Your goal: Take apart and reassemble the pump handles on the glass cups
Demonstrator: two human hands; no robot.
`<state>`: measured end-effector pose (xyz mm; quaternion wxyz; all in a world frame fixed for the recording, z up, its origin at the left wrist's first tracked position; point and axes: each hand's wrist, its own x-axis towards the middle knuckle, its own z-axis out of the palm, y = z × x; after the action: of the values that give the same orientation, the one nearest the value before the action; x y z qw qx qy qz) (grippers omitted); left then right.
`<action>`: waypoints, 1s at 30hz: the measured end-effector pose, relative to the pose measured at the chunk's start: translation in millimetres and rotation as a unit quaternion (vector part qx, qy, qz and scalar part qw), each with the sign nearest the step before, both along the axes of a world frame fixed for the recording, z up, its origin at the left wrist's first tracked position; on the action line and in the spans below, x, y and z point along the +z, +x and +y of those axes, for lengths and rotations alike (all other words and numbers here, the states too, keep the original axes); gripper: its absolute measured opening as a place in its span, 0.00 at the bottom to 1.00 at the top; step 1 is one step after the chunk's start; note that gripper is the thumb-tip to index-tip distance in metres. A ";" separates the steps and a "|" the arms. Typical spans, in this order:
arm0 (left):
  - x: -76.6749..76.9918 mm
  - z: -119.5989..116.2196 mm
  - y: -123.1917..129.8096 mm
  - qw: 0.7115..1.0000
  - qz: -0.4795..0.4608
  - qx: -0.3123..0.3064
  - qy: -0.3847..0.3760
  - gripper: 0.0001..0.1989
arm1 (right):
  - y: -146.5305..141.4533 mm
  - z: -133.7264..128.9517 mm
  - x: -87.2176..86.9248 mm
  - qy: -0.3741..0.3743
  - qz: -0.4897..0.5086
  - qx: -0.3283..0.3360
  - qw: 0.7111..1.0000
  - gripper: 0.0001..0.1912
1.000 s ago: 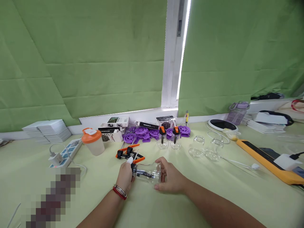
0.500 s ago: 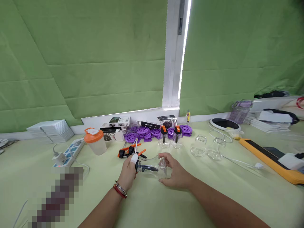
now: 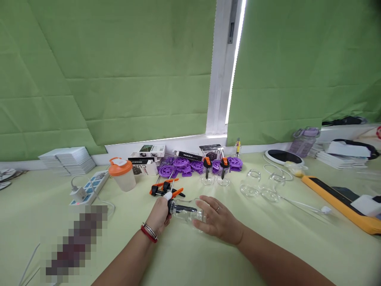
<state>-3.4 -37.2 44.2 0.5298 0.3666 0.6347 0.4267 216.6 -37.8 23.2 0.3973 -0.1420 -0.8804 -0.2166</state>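
Note:
A clear glass bottle [image 3: 187, 209] lies sideways between my hands, with a dark tube inside it. My left hand [image 3: 160, 217] is closed round the black cap [image 3: 170, 205] at the bottle's neck; its thumb has a white covering. My right hand [image 3: 222, 220] wraps the wide base end from the right, fingers over the top. Just beyond my left hand lie black pump-like parts with orange levers [image 3: 166, 186]. Farther back stand two bottles with orange-and-black tops, one on the left [image 3: 207, 174] and one on the right [image 3: 224, 174].
Two clear bottles without tops [image 3: 250, 184] stand to the right. Purple wheel-shaped pieces [image 3: 181, 163] and small boxes [image 3: 144, 167] line the back. On the left are an orange-lidded shaker [image 3: 122, 176] and a power strip [image 3: 94, 186]; a yellow-orange case [image 3: 336, 202] lies at right.
My right hand has slid further over the bottle's base, and its back has turned up more. The left hand keeps hold of the cap. The view has shifted slightly.

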 end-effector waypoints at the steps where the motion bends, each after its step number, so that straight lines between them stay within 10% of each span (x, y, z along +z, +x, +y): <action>1: 0.2 -0.3 -0.4 1.000 0.001 0.001 0.005 0.21 | -0.4 0.9 -2.4 -0.024 0.011 -0.003 1.000 0.27; 7: -0.3 -2.8 3.7 0.999 0.008 0.042 0.032 0.19 | 0.9 7.2 -15.3 -0.196 0.064 0.005 0.979 0.32; 11: -4.7 -2.2 5.8 0.995 0.033 0.050 0.086 0.19 | 4.5 1.6 -10.0 -0.394 0.101 0.015 0.913 0.39; 16: -9.6 -4.0 6.6 0.986 0.055 0.033 0.155 0.18 | 1.6 4.3 -12.3 -0.719 0.190 0.089 0.662 0.35; 20: -15.1 -5.9 8.9 0.983 0.059 0.026 0.170 0.19 | -5.5 14.4 -20.9 -0.836 0.220 0.092 0.494 0.39; 30: -28.4 0.6 4.9 0.969 0.097 0.085 0.212 0.20 | 1.9 14.3 -10.5 -0.798 0.260 0.162 0.518 0.40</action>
<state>1.5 -36.6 15.9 0.3379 0.4550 0.6070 0.5570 218.5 -23.6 12.8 0.3571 -0.3040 -0.5488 0.6920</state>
